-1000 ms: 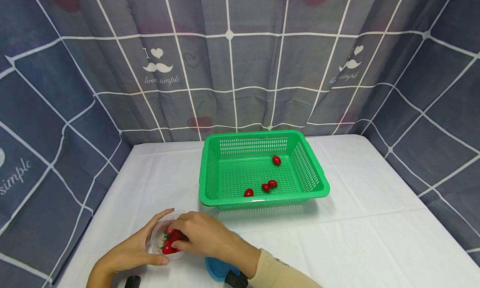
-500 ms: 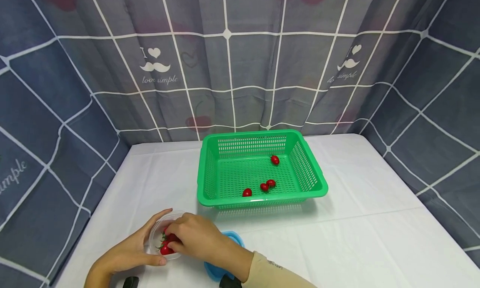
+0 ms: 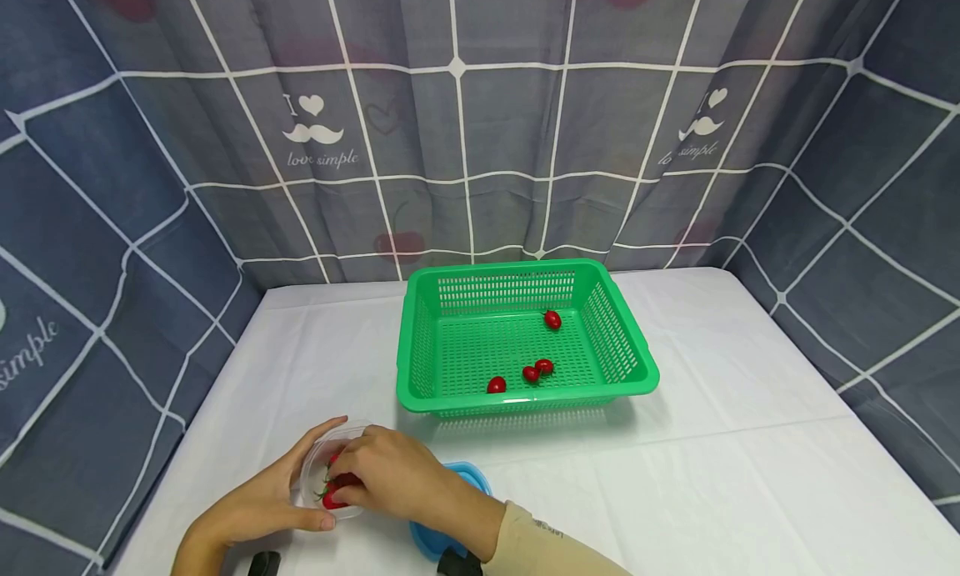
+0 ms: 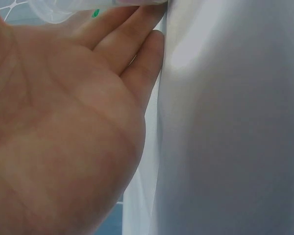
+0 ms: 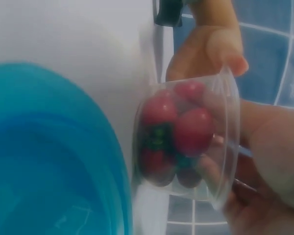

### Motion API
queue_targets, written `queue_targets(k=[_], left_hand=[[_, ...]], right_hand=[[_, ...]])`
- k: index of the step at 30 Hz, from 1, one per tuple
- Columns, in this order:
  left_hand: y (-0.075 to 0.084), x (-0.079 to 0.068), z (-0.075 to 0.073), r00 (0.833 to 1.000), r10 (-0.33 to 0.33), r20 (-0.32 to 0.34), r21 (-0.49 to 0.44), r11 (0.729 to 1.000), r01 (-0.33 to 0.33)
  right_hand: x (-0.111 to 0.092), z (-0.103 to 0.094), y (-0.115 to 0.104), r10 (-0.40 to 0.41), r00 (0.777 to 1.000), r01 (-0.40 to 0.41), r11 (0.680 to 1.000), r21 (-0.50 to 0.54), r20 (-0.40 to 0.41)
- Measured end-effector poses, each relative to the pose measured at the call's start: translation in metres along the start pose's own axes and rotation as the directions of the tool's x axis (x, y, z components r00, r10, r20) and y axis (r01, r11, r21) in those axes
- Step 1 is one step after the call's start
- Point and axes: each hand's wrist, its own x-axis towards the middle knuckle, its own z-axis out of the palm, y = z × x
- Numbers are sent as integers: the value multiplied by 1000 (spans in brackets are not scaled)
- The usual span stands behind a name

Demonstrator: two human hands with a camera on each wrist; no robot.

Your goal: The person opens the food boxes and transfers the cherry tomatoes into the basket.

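Note:
At the front left, my left hand curves its thumb and fingers around a clear plastic cup. Red cherry tomatoes with green stems fill the lower part of this cup in the right wrist view. My right hand reaches over the rim, its thumb and fingers down inside around a cherry tomato; its fingertips are partly hidden. The left wrist view catches the palm and the cup's edge at the top.
A green plastic basket with several cherry tomatoes on its floor stands behind the hands. Beneath my right forearm sits a blue bowl, partly covered. Patterned grey curtains border the white-covered table.
My right hand has shifted slightly left and its fingers close further around the tomatoes in the cup. More of the blue bowl shows beside the forearm. The left hand keeps its hold.

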Motion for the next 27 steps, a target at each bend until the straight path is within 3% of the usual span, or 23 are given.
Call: queue_targets(k=[9, 20, 27], left_hand=[[1, -2, -1, 999, 39, 1, -15, 999, -39], [-2, -1, 1, 999, 43, 11, -18, 999, -43], [0, 0, 0, 999, 33, 13, -19, 999, -33]], right_hand=[[3, -2, -2, 14, 998, -14, 1000, 9, 58], [3, 7, 3, 61, 998, -62, 993, 103, 14], [4, 3, 7, 26, 999, -20, 990, 137, -43]])
